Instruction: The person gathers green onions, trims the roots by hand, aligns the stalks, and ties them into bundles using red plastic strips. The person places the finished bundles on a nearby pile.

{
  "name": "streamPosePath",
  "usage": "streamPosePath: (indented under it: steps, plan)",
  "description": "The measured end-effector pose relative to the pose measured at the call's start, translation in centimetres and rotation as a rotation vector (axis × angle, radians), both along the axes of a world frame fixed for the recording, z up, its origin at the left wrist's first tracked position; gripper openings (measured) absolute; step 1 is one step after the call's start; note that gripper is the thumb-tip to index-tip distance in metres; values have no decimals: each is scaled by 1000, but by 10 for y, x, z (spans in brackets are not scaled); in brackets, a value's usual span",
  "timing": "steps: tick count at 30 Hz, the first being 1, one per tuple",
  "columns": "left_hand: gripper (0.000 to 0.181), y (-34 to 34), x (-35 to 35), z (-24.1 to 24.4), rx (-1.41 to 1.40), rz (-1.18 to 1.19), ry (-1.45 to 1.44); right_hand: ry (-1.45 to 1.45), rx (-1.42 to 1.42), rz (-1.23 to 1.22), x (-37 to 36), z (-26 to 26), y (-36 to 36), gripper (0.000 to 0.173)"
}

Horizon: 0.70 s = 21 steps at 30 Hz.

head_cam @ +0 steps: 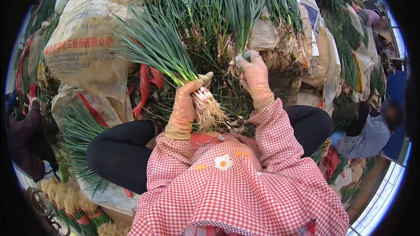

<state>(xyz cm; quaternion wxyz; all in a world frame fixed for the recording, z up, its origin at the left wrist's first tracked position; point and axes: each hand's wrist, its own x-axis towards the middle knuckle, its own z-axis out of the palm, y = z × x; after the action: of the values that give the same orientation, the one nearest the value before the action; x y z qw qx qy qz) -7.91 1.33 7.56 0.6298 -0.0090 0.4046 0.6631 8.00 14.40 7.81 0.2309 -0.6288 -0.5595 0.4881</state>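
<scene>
My gloved left hand (187,101) grips a thick bunch of green-leaved scallions (167,52) near its base. The leaves fan out to the upper left, and the pale bulbs and stringy roots (208,106) hang below my fist. To the right, my gloved right hand (254,72) pinches a few scallion stalks (242,36) just above their bulbs. Those stalks' leaves point away from me and overlap the row of loose scallions (197,9) behind. Dark leaf scraps and small loose bulbs lie between my hands.
A large printed woven sack (88,36) rises at the left. More scallions (285,16) lie on sacking at the right. A scallion pile (78,141) sits beside my left knee, with tied bundles (78,206) at lower left. Other people sit at left (29,137) and right (367,137).
</scene>
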Motion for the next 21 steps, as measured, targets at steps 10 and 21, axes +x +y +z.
streamPosePath:
  steps: [10,21]
  plan:
    - [17,-1,29,-19,-141,-170,-5,75,156,-102,26,-54,7,28]
    - [13,-3,34,-31,-31,53,-239,803,-684,-409,-50,-41,-39,32]
